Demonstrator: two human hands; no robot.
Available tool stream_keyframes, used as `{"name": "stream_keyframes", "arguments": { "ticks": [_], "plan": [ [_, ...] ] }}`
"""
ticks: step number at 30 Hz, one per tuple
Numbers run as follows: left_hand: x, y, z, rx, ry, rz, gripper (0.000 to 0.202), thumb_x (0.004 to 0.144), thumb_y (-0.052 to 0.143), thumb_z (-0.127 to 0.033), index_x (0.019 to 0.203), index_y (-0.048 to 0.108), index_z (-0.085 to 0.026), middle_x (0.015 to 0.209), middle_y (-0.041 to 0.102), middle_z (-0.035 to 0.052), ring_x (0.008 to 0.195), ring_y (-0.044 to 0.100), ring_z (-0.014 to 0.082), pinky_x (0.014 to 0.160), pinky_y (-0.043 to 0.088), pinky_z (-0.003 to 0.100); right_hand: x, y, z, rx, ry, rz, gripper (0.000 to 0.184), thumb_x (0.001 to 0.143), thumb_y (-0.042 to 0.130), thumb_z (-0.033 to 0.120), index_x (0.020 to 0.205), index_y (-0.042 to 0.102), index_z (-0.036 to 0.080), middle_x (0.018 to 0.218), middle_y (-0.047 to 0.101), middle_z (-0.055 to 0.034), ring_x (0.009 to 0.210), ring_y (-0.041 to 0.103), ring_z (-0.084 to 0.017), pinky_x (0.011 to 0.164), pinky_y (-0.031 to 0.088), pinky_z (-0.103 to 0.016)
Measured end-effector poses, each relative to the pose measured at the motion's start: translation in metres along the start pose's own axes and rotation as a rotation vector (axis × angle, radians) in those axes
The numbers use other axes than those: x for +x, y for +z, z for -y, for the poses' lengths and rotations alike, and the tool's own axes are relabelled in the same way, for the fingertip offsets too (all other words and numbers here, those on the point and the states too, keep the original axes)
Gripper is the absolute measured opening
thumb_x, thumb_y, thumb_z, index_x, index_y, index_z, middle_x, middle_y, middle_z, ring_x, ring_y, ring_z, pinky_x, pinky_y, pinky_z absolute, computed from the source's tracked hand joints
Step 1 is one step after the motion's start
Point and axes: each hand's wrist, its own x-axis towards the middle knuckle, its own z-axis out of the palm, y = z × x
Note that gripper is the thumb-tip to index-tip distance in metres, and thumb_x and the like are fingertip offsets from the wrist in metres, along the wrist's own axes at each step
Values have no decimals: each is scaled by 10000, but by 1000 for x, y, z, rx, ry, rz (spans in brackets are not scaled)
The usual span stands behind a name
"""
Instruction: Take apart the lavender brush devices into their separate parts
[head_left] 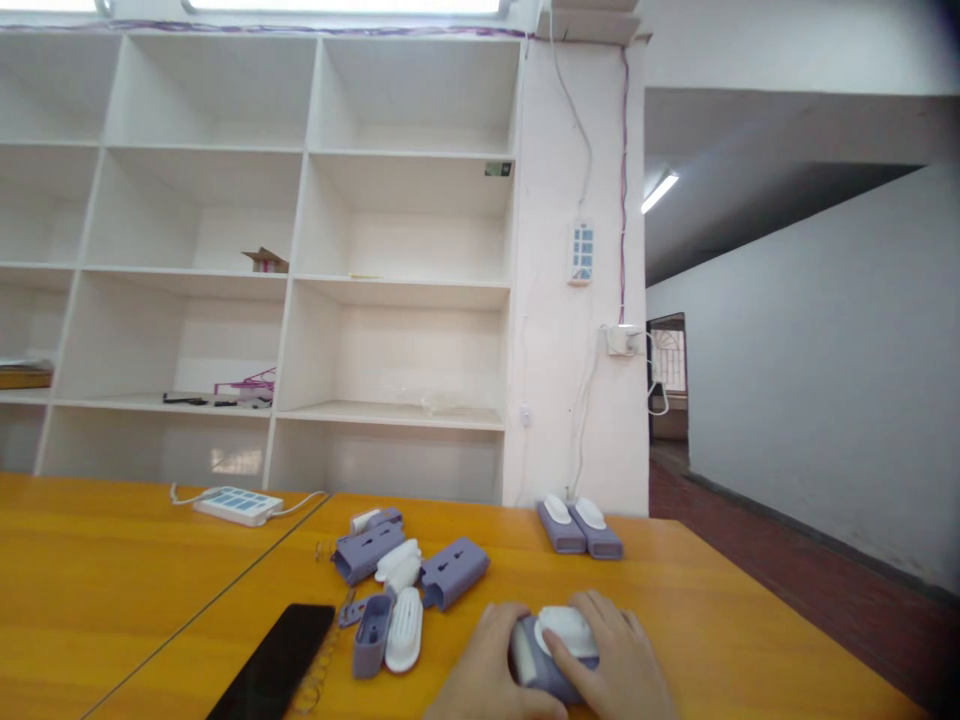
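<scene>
Close to the table's front edge, both hands are on a grey-purple plastic housing with a white oval cap (564, 632). My left hand (487, 668) grips its left end, with thumb and fingers bent round it. My right hand (621, 658) wraps the right side, its thumb lying across the white cap. Part of the housing is hidden by the fingers. To the left lie loose parts: two hollow purple housings, one of them nearer (455, 573), an open purple cup (372, 637) and a white ribbed oval piece (404, 630).
Two purple housings with white caps (586, 530) stand at the table's far right. A black phone (276, 660) lies at the left, beside thin wire springs (319, 665). Farther back is a white power strip (238, 505) with a cable. White shelves (405, 290) stand behind the table.
</scene>
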Motion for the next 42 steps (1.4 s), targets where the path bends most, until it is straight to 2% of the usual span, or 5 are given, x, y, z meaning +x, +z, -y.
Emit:
{"name": "stream_keyframes", "arguments": {
  "ticks": [18,23,28,34,42],
  "plan": [
    [6,9,3,86,41,-92,941,421,965,-491,1262,658,-201,1208,666,68,1097,601,306,993,444,405,5,-6,-5,-75,-17,-10,336,956,533,555,950,671,248,981,725,-77,951,644,-283,867,403,-390],
    [6,0,5,51,-35,-51,941,415,969,-442,1263,647,-196,1255,649,72,1154,586,305,1026,430,379,4,-8,-15,-93,-41,-52,354,959,529,569,951,679,249,980,735,-74,929,660,-268,859,428,-378],
    [-5,-23,4,95,-56,-114,830,581,891,-416,1299,559,-166,1290,624,103,1210,558,301,1057,389,363,-1,-10,-31,-211,-80,-104,321,983,507,532,993,714,287,1001,748,-66,920,680,-281,812,471,-384],
    [-12,-38,-22,413,-59,-362,439,797,691,-478,1104,602,-177,1210,608,113,1173,553,293,998,401,346,-4,-11,-35,-261,-186,-142,253,988,504,442,1040,737,357,1008,758,-52,937,688,-276,775,488,-352],
    [-9,-40,-13,787,-294,-367,525,743,583,-68,1250,611,-200,1252,591,122,1221,506,334,969,387,428,-5,-6,-42,-352,-232,-93,280,957,535,317,1142,712,430,1076,752,-51,980,684,-306,779,488,-387]
  ]
}}
